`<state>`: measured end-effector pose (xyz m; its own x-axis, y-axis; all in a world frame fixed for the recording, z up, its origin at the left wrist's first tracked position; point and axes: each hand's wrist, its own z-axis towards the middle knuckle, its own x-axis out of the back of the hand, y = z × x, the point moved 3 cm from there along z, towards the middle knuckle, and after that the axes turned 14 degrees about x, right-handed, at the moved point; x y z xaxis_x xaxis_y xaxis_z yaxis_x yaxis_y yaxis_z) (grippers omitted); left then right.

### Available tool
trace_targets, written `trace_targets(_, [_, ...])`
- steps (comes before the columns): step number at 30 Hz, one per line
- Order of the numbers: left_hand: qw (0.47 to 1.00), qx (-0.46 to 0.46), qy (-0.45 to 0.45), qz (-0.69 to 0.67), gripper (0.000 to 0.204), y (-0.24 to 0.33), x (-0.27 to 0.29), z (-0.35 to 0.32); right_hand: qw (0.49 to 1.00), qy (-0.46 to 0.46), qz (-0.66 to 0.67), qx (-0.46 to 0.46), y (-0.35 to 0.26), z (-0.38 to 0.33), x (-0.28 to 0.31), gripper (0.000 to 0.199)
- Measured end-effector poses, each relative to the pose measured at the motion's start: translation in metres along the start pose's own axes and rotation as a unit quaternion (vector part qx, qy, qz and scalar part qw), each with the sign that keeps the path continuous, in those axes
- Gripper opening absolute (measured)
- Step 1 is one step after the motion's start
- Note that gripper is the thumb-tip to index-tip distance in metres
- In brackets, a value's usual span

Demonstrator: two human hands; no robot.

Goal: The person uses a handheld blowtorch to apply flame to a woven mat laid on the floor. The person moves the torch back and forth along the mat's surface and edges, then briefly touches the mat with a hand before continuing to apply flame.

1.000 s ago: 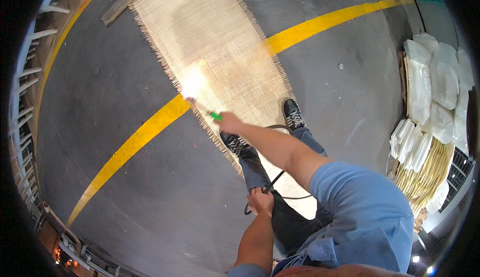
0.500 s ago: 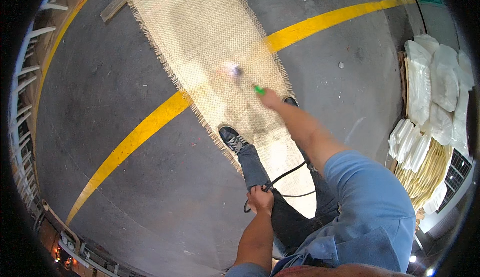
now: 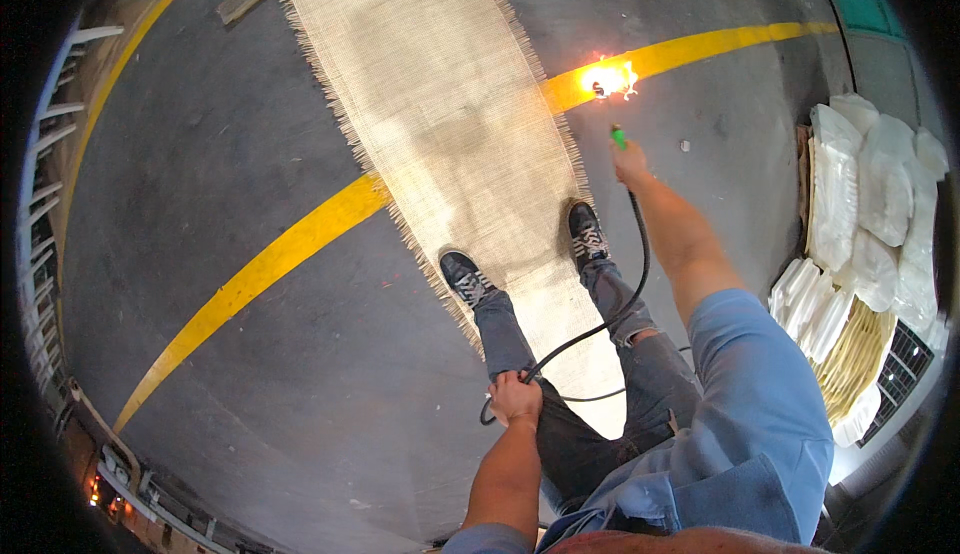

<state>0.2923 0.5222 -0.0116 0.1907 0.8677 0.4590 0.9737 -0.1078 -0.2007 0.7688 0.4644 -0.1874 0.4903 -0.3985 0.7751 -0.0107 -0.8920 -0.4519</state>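
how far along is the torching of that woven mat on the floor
Done: the pale woven cane mat lies flat, darker patches mid-length. In hand: the right hand aims a green-handled torch, its flame at the mat's right fringe; the left hand grips the black hose. Left: the far end looks pale.

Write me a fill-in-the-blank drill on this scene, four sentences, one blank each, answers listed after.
1. The right hand holds a green-handled torch whose flame burns over the painted ____ floor stripe.
2. The left hand grips a black ____ that runs to the torch.
3. Both black sneakers stand on the long, fringed, woven ____ mat.
4. Stacked white bags lie to the person's ____.

Missing words: yellow; hose; straw-coloured; right
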Motion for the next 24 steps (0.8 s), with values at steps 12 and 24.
trace_targets(12, [0.999, -0.023, -0.037, -0.017, 0.030, 0.008, -0.007, 0.000, 0.936, -0.301, -0.003, 0.181, -0.180, -0.149, -0.205, 0.050])
trace_targets(24, [0.999, 0.005, -0.010, -0.047, 0.029, -0.021, 0.016, 0.001, 0.888, -0.381, 0.062, 0.249, -0.262, -0.230, -0.219, 0.042])
